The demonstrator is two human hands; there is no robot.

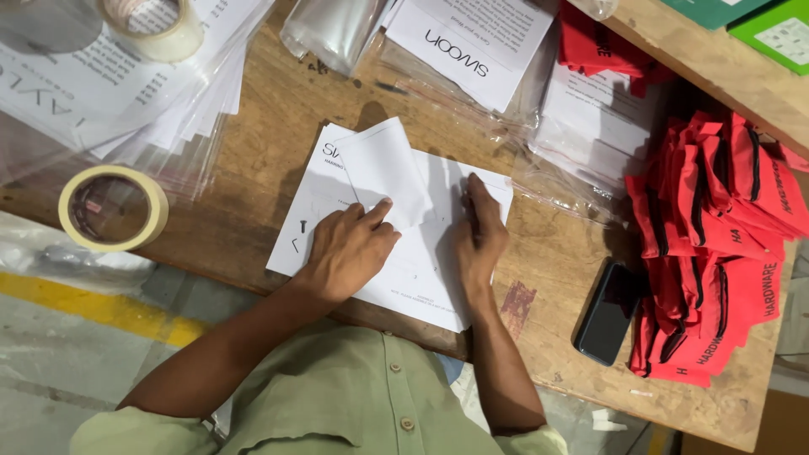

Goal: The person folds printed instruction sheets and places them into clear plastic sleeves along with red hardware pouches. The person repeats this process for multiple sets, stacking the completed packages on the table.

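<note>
White printed sheet (396, 253) with small black marks under both hands, a plain white folded paper (383, 168) on top. Bare tan wooden table (556, 261), a dull reddish stain near its front edge. Cream roll of masking tape (113, 208) with a brown core. Clear, glossy plastic sleeves (333, 29) over white leaflets with black lettering. Bright red fabric pouches (716, 244) with black zips and black lettering. Glossy black phone (608, 313). Pale olive-green shirt (354, 396) with matching buttons. Yellow stripe (101, 307) on grey floor. 2 green boxes (758, 25) at top right.
</note>
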